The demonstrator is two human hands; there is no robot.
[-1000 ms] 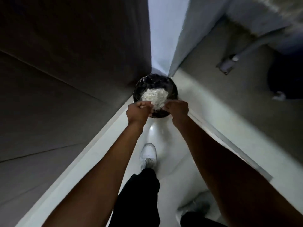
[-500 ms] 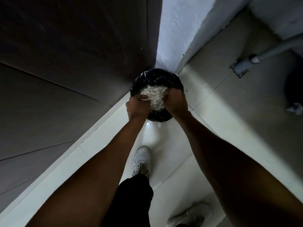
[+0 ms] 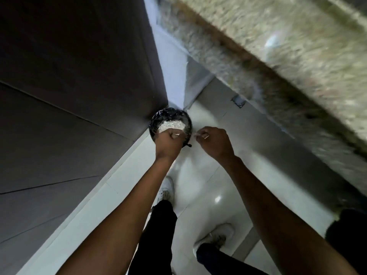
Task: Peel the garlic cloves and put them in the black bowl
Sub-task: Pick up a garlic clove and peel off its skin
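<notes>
Right hand [image 3: 215, 143] has left the bin [image 3: 156, 120]; left hand [image 3: 168, 142] stays over it.

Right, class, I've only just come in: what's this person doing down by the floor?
A person stands over a black-lined bin in the floor corner, which holds a heap of pale, papery scraps. The left hand is over the bin with a thin sliver in its grip. The right hand, off to the bin's side, pinches another small sliver. No black bowl is in view.
</notes>
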